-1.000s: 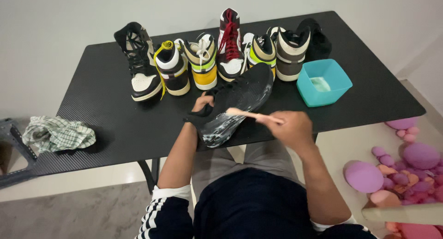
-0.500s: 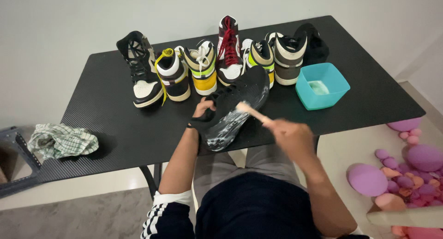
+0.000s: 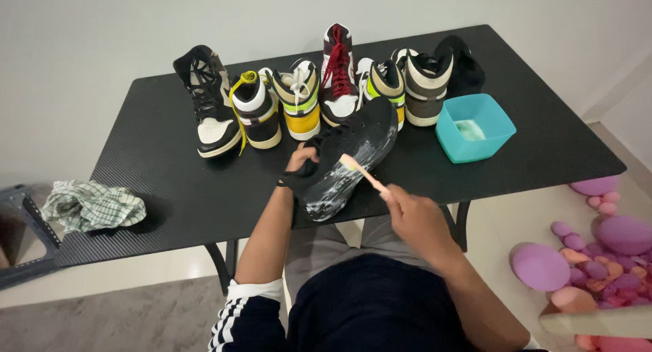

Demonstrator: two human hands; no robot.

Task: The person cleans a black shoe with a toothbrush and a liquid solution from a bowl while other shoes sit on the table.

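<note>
The left hand (image 3: 301, 163) grips a black sneaker with a foamy white sole (image 3: 353, 155) at its heel end and keeps it tilted above the near edge of the black carbon-pattern table (image 3: 170, 189), the sole turned up toward the camera. The right hand (image 3: 414, 216) is closed around the handle of a small brush with a pale orange handle (image 3: 361, 174), and the bristle head touches the soapy sole near its middle. Far behind the black sneaker, a row of high-top sneakers (image 3: 319, 94) stands across the table: at the left a black and white one, then one with yellow laces, one with a yellow toe, a tall one with red laces, one with lime green trim, and a brown and cream one at the right, with a dark shoe behind it. Just to the right of the row sits a square turquoise plastic tub (image 3: 475, 128) with a little whitish liquid inside, well apart from the brush. At the near left corner of the table lies a crumpled green and white checked cloth (image 3: 92, 206). On the floor at the right, a pile of pink and purple round soft shapes (image 3: 598, 250) is visible. No label or sign is readable on any of these things.
</note>
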